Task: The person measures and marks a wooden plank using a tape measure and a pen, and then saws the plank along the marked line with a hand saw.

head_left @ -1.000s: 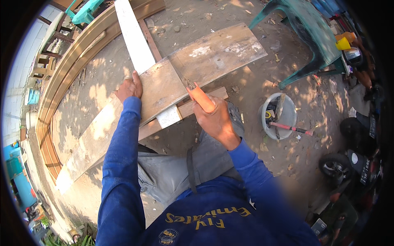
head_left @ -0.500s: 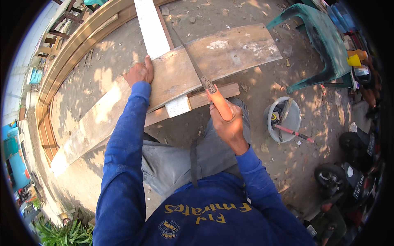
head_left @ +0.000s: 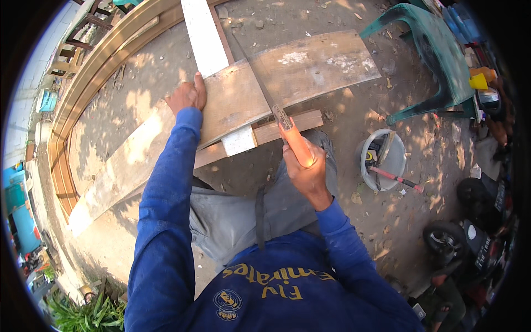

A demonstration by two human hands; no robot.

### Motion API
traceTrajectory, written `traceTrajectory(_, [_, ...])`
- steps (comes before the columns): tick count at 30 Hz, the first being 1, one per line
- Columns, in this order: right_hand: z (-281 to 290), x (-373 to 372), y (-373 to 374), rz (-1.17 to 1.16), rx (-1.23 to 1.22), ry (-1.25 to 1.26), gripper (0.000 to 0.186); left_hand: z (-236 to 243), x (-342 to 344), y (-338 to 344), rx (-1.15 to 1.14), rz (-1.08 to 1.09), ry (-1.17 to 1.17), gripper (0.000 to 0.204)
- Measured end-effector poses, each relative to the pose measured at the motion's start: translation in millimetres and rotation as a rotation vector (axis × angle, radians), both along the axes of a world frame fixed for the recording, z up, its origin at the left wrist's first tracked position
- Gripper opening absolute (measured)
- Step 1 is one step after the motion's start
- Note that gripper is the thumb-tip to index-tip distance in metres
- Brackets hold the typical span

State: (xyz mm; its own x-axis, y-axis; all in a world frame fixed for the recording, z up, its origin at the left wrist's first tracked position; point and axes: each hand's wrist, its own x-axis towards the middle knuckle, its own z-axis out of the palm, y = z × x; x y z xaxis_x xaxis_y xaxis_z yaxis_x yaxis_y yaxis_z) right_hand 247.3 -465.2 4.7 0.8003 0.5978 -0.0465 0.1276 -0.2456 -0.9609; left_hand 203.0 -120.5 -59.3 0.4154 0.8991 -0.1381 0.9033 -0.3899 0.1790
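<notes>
My left hand (head_left: 186, 97) presses on a long weathered wooden board (head_left: 310, 63), its bent fingers gripping beside the far edge. My right hand (head_left: 304, 169) is closed round the orange handle of a hand saw (head_left: 296, 141). The saw's thin blade lies across the board at a slant, reaching past its far edge. Under the board are a white strip (head_left: 202, 36) and a narrower wooden plank (head_left: 285, 127), just above my grey-trousered legs.
A curved stack of wooden lengths (head_left: 94, 72) lies at left. To the right stand a green plastic chair (head_left: 453, 74), a pale bucket (head_left: 395, 157) holding tools, and motorbikes (head_left: 442, 240). A plant (head_left: 83, 310) is at lower left.
Since a second ago the board and both hands have shifted right in view, and more saw blade shows beyond the far edge. Over the last half second they barely moved.
</notes>
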Motion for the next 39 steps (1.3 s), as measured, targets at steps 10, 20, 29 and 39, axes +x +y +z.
traceTrajectory(10, [19.0, -32.3, -49.2, 0.030, -0.062, -0.315, 0.004, 1.8, -6.3, 7.1, 0.048, 0.024, -0.002, 0.074])
traceTrajectory(20, [28.9, -66.9, -124.6, 0.038, -0.185, -0.221, 0.030, 1.2, -8.2, 3.4, 0.032, 0.030, -0.032, 0.074])
traceTrajectory(29, [-23.3, -6.5, 1.7, -0.005, 0.101, -0.118, 0.008, -1.0, -5.8, 4.3, 0.035, 0.018, -0.014, 0.074])
traceTrajectory(39, [-8.6, -32.3, -52.5, 0.026, -0.033, -0.257, 0.017, -1.0, -9.9, 3.3, 0.077, 0.012, -0.024, 0.076])
